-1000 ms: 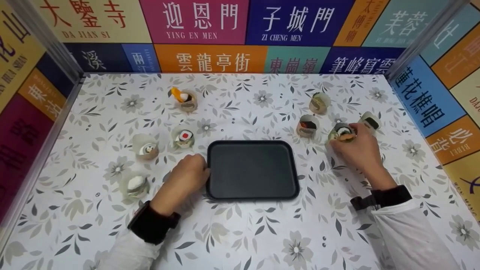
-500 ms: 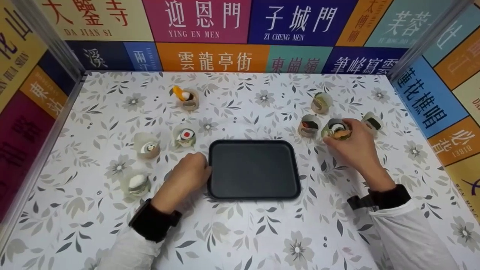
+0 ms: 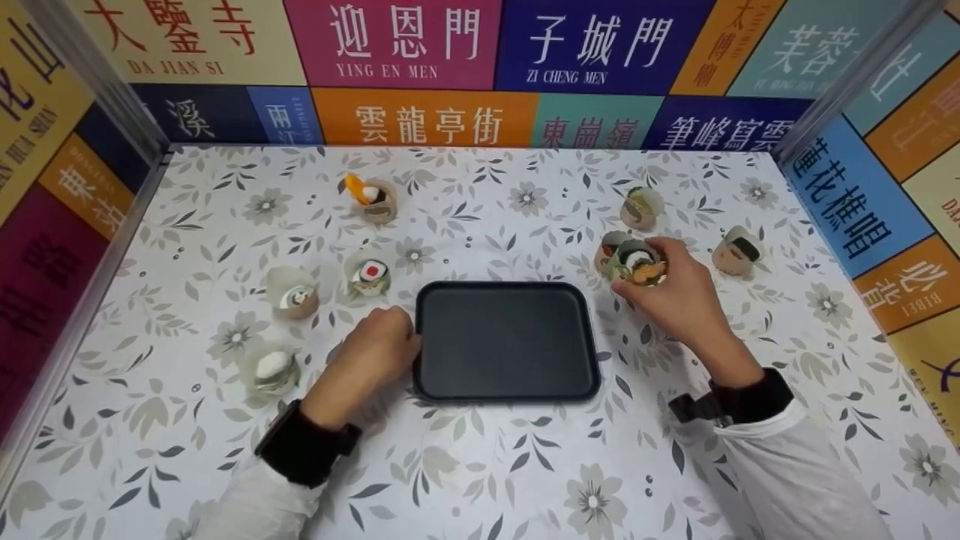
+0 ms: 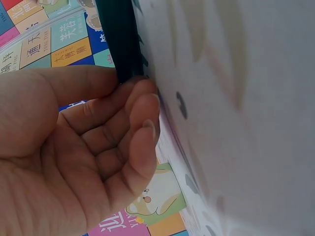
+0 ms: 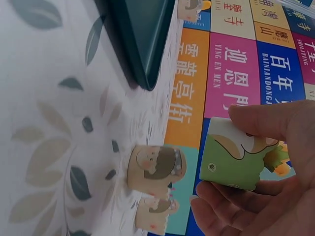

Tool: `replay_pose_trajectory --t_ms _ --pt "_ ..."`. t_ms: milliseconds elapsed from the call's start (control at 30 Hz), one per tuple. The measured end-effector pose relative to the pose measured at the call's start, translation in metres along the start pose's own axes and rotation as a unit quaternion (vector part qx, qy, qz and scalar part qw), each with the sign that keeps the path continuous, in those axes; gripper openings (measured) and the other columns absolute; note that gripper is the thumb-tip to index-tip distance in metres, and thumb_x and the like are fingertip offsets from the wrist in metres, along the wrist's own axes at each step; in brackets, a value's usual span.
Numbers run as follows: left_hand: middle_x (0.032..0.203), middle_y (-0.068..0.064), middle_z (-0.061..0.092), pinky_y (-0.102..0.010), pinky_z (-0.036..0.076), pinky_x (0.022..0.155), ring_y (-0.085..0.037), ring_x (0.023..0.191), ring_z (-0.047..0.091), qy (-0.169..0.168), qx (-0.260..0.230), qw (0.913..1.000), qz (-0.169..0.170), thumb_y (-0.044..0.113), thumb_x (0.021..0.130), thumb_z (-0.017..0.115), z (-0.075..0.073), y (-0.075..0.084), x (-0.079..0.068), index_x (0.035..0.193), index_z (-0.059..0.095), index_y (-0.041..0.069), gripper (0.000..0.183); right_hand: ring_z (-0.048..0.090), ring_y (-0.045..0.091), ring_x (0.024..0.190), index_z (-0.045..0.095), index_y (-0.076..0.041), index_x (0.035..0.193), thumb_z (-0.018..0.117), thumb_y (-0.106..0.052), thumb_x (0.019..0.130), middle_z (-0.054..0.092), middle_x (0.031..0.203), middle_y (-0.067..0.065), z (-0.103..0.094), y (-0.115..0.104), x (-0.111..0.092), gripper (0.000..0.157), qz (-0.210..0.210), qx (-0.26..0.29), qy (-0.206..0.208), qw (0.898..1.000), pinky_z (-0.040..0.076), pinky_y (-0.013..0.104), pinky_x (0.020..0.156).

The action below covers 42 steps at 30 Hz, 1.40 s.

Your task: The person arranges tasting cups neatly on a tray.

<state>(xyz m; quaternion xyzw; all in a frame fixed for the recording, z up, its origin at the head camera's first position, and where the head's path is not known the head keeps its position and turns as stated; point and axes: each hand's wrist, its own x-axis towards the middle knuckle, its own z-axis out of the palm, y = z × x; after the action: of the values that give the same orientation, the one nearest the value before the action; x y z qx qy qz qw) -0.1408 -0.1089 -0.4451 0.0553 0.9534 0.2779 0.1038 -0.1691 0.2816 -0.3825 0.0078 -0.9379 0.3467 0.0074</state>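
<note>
In the head view a dark rectangular tray [image 3: 506, 341] lies on the table, nothing on it. My left hand [image 3: 371, 356] pinches the tray's left rim between thumb and curled fingers; the left wrist view shows the fingertips right at the edge. Right of the tray, my right hand [image 3: 682, 296] holds a small paper cup of sushi roll [image 3: 637, 262] by its sides, thumb opposite the fingers. Its wrapper [image 5: 231, 155] is green with a cartoon animal, and it is raised above the table in the right wrist view. A brown cup with red filling [image 3: 607, 244] is partly hidden behind it.
Two other cups stand at the right, one at the back [image 3: 641, 208] and one with a dark green top [image 3: 739, 253]. Several filled cups [image 3: 292, 292] stand left of the tray. Colourful lettered panels [image 3: 420, 116] wall the back and sides of the flower-patterned table.
My right hand has lifted the sushi cup and carried it left, from beside the dark-green-topped cup to in front of the red-filled one. The left hand and tray stay put.
</note>
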Motion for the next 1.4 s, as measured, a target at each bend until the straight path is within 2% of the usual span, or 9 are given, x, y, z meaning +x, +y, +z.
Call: replay_pose_trajectory --t_ms 67,233,467,733,900,933,1133,1167,1400 --pt "0.063 -0.006 0.056 -0.044 0.042 0.050 -0.025 0.058 0.053 0.003 0.000 1.0000 0.006 0.014 0.089 0.064 0.000 0.000 -0.001 0.056 0.050 0.014 0.036 0.057 0.043 0.122 0.041 0.002 0.154 0.082 -0.033 0.090 0.054 0.144 0.028 0.004 -0.004 0.000 0.083 -0.006 0.001 -0.008 1.000 0.046 0.055 0.097" --pt "0.059 -0.006 0.052 -0.039 0.040 0.051 -0.026 0.058 0.052 -0.001 -0.006 1.0000 0.006 0.009 0.090 0.064 -0.011 0.014 -0.010 0.054 0.044 0.014 0.041 0.057 0.042 0.124 0.041 0.002 0.154 0.081 -0.031 0.090 0.054 0.145 0.027 0.015 -0.011 0.002 0.082 -0.020 0.002 -0.031 0.999 0.045 0.056 0.100" --pt "0.063 -0.006 0.055 -0.039 0.041 0.053 -0.025 0.060 0.053 -0.003 -0.003 1.0000 -0.008 0.010 0.091 0.065 -0.013 0.017 -0.012 0.056 0.047 0.014 0.039 0.059 0.042 0.121 0.046 0.003 0.150 0.082 -0.024 0.088 0.059 0.138 0.027 0.036 -0.014 0.004 0.077 -0.040 -0.003 -0.046 0.998 0.045 0.054 0.101" --pt "0.069 -0.010 0.061 -0.043 0.046 0.056 -0.028 0.064 0.059 -0.010 -0.005 0.9998 -0.013 0.011 0.092 0.064 -0.012 0.016 -0.011 0.061 0.055 0.010 0.033 0.061 0.044 0.118 0.052 0.002 0.144 0.084 -0.024 0.086 0.063 0.133 0.026 0.055 -0.013 0.006 0.071 -0.061 -0.023 -0.059 0.996 0.046 0.056 0.101" --pt "0.067 -0.009 0.060 -0.043 0.046 0.055 -0.027 0.062 0.059 -0.008 -0.014 0.9998 -0.011 0.012 0.092 0.064 -0.013 0.015 -0.012 0.059 0.053 0.011 0.035 0.062 0.043 0.118 0.053 0.001 0.143 0.084 -0.024 0.085 0.064 0.132 0.025 0.061 -0.012 0.007 0.071 -0.068 -0.036 -0.068 0.995 0.046 0.057 0.101" --pt "0.067 -0.008 0.060 -0.042 0.046 0.055 -0.026 0.062 0.058 -0.002 -0.022 0.9998 0.003 0.014 0.092 0.064 -0.005 0.005 -0.007 0.059 0.052 0.012 0.035 0.062 0.043 0.118 0.053 0.001 0.143 0.084 -0.024 0.085 0.064 0.133 0.025 0.062 -0.012 0.006 0.071 -0.070 -0.038 -0.071 0.994 0.046 0.057 0.100" --pt "0.064 -0.005 0.057 -0.040 0.043 0.053 -0.024 0.060 0.054 0.002 -0.019 0.9997 0.014 0.011 0.091 0.064 -0.005 0.006 -0.008 0.059 0.052 0.013 0.034 0.064 0.042 0.114 0.054 0.000 0.144 0.085 -0.024 0.084 0.066 0.131 0.023 0.066 -0.011 0.006 0.071 -0.076 -0.047 -0.079 0.993 0.048 0.056 0.097" --pt "0.064 -0.006 0.057 -0.040 0.043 0.053 -0.025 0.059 0.055 -0.004 -0.010 0.9999 0.002 0.009 0.090 0.064 -0.013 0.016 -0.013 0.059 0.052 0.012 0.033 0.064 0.042 0.114 0.055 0.000 0.143 0.086 -0.023 0.084 0.066 0.130 0.023 0.066 -0.010 0.006 0.072 -0.078 -0.047 -0.080 0.993 0.048 0.056 0.097" --pt "0.069 -0.008 0.061 -0.044 0.046 0.056 -0.027 0.063 0.058 -0.008 0.002 0.9999 -0.010 0.010 0.092 0.065 -0.012 0.017 -0.012 0.063 0.057 0.011 0.030 0.062 0.043 0.119 0.055 0.003 0.143 0.086 -0.021 0.083 0.064 0.133 0.024 0.067 -0.007 0.007 0.072 -0.083 -0.050 -0.082 0.992 0.046 0.057 0.100"
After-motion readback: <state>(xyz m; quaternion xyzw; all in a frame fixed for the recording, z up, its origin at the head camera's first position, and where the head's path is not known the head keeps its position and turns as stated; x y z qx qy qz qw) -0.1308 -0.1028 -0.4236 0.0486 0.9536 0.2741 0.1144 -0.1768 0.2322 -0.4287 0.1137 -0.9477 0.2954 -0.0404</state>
